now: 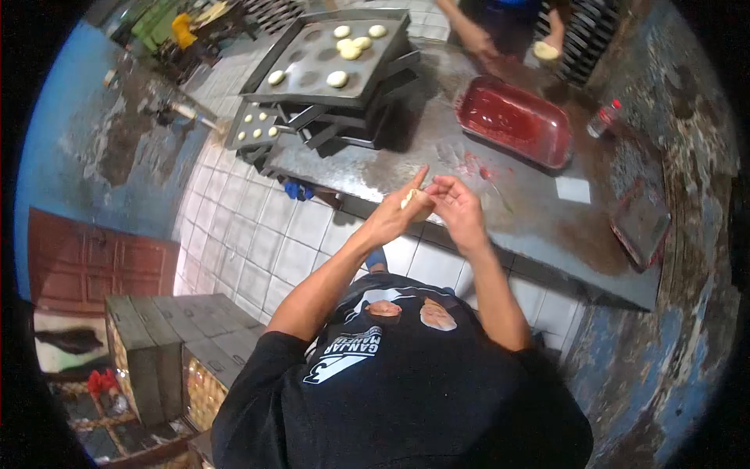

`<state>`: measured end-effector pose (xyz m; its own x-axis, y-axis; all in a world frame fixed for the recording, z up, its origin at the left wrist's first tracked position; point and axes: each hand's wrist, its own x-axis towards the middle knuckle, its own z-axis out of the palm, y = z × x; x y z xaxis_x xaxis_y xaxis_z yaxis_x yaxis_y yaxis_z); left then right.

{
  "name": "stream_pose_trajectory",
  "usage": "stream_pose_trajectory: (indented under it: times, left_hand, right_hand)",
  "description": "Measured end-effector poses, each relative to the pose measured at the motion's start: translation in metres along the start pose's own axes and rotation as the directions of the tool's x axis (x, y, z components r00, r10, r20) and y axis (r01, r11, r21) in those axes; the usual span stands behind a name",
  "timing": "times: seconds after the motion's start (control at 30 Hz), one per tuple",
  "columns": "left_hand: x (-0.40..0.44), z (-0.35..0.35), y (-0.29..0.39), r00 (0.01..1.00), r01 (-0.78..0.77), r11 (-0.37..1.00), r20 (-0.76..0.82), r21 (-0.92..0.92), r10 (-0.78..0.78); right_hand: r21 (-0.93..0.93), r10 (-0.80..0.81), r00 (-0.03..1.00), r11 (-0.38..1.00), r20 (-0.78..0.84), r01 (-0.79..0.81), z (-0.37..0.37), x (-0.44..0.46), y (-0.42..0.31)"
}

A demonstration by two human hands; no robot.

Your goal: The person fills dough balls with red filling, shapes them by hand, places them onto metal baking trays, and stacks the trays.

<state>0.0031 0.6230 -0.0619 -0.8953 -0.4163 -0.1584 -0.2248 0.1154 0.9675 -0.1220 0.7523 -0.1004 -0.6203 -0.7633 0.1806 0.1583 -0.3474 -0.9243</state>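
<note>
My left hand [393, 216] holds a small piece of pale dough [411, 198] near the table's front edge, its index finger pointing outward. Close against it, my right hand [459, 213] has its fingers bent and pinched at the dough's edge. The fingers partly cover the dough. On the table beyond my hands lies a spoon-like utensil [497, 187] among red smears. A red tub [516, 117] with a wet red residue inside stands past it.
A stack of metal trays [312, 82] holds several round dough pieces [351, 51]; a lower tray [256, 125] holds more. Across the metal table [422, 117], another person's hand holds dough [545, 51]. A red-capped bottle [603, 119], white paper [573, 190] and a flat tray [641, 227] lie right.
</note>
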Motion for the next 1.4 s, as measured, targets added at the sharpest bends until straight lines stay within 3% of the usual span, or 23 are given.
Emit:
stream_pose_trajectory:
  times: [0.03,0.1,0.17,0.23,0.3,0.33,0.37,0.4,0.5,0.57,0.6,0.63,0.73,0.77,0.83,0.87,0.9,0.97,1.0,1.1,1.17,1.3,1.4]
  left_hand:
    - [-0.002,-0.006,-0.002,0.998,-0.057,0.994,-0.025,0.093,0.060]
    - [0.000,-0.033,-0.010,1.000,-0.023,0.992,0.007,0.124,0.022]
    - [0.008,-0.057,-0.019,0.987,-0.153,0.985,0.027,-0.080,0.156]
    - [0.018,-0.098,-0.010,0.971,-0.022,0.979,0.229,-0.205,0.069]
    - [0.032,-0.131,0.008,0.992,-0.124,0.812,-0.071,-0.570,0.101]
    - [0.046,-0.149,0.005,0.982,-0.189,0.831,-0.124,-0.524,0.145]
    - [0.054,-0.168,0.003,0.985,-0.170,0.764,-0.076,-0.622,0.157]
    - [0.061,-0.184,0.003,0.987,-0.149,0.694,-0.060,-0.704,0.151]
    - [0.077,-0.221,0.006,0.985,-0.152,0.483,-0.090,-0.862,0.150]
    - [0.093,-0.253,-0.006,0.864,-0.502,0.775,-0.273,-0.383,0.424]
    - [0.098,-0.274,-0.009,0.809,-0.565,0.810,-0.297,-0.156,0.507]
    - [0.101,-0.293,-0.013,0.810,-0.564,0.807,-0.308,-0.174,0.500]
    - [0.108,-0.335,-0.013,0.969,-0.246,0.562,-0.200,-0.790,0.143]
    - [0.115,-0.341,-0.021,0.967,-0.256,0.538,-0.213,-0.803,0.142]
    - [0.133,-0.348,-0.038,0.751,-0.634,0.519,-0.616,-0.573,0.238]
    - [0.130,-0.364,-0.039,0.754,-0.600,0.570,-0.636,-0.561,0.167]
    - [0.127,-0.381,-0.048,0.748,-0.607,0.553,-0.646,-0.571,0.153]
    - [0.115,-0.415,-0.072,0.792,-0.517,0.700,-0.585,-0.492,0.174]
    - [0.107,-0.428,-0.080,0.775,-0.515,0.726,-0.609,-0.456,0.168]
    - [0.075,-0.464,-0.097,0.737,-0.437,0.833,-0.666,-0.338,0.116]
    - [0.067,-0.474,-0.104,0.728,-0.338,0.902,-0.682,-0.269,0.070]
    - [0.078,-0.479,-0.089,0.707,-0.375,0.920,-0.678,-0.117,0.202]
    - [0.103,-0.480,-0.068,0.789,-0.368,0.920,-0.569,-0.133,0.234]
  right_hand:
    - [0.155,0.221,0.971,0.960,0.092,-0.233,0.001,0.013,-0.002]
    - [-0.037,0.326,0.923,0.945,0.205,-0.325,0.015,0.044,-0.019]
    - [-0.709,0.410,0.816,0.705,0.406,-0.001,0.046,0.076,-0.045]
    - [-0.605,0.381,0.801,0.795,0.462,-0.029,0.066,0.099,-0.027]
    - [-0.017,0.021,0.999,1.000,-0.043,-0.022,0.105,0.119,-0.002]
    - [-0.232,-0.226,0.967,0.953,-0.114,0.196,0.126,0.130,0.007]
    - [-0.248,-0.219,0.971,0.950,-0.091,0.191,0.146,0.141,0.013]
    - [-0.554,-0.410,0.904,0.728,0.121,0.404,0.164,0.152,0.016]
    - [-0.732,-0.495,0.784,0.361,0.375,0.578,0.217,0.184,0.036]
    - [-0.226,-0.033,0.999,0.974,-0.025,0.026,0.247,0.205,0.050]
    - [-0.138,0.083,0.996,0.987,0.013,-0.081,0.257,0.219,0.049]
    - [0.163,0.278,0.961,0.947,0.012,-0.276,0.279,0.229,0.047]
    - [-0.027,0.516,0.849,0.856,0.114,-0.517,0.290,0.285,0.056]
    - [-0.078,0.550,0.820,0.835,0.158,-0.545,0.293,0.313,0.055]
    - [-0.395,0.417,0.906,0.846,0.073,-0.358,0.297,0.367,0.069]
    - [-0.762,0.287,0.956,0.632,0.065,-0.138,0.304,0.394,0.070]
    - [-0.777,0.299,0.952,0.615,0.071,-0.135,0.296,0.420,0.099]
    - [-0.839,-0.104,0.844,0.096,0.526,0.535,0.266,0.453,0.172]
    - [-0.883,0.268,0.845,0.056,0.464,0.467,0.279,0.457,0.168]
    - [-0.756,0.182,0.734,0.121,0.654,0.643,0.268,0.481,0.192]
    - [-0.820,0.316,0.757,0.226,0.572,0.526,0.272,0.481,0.197]
    - [-0.792,0.248,0.767,0.001,0.592,0.611,0.273,0.474,0.196]
    - [-0.704,0.615,0.682,0.680,0.396,-0.205,0.280,0.504,0.131]
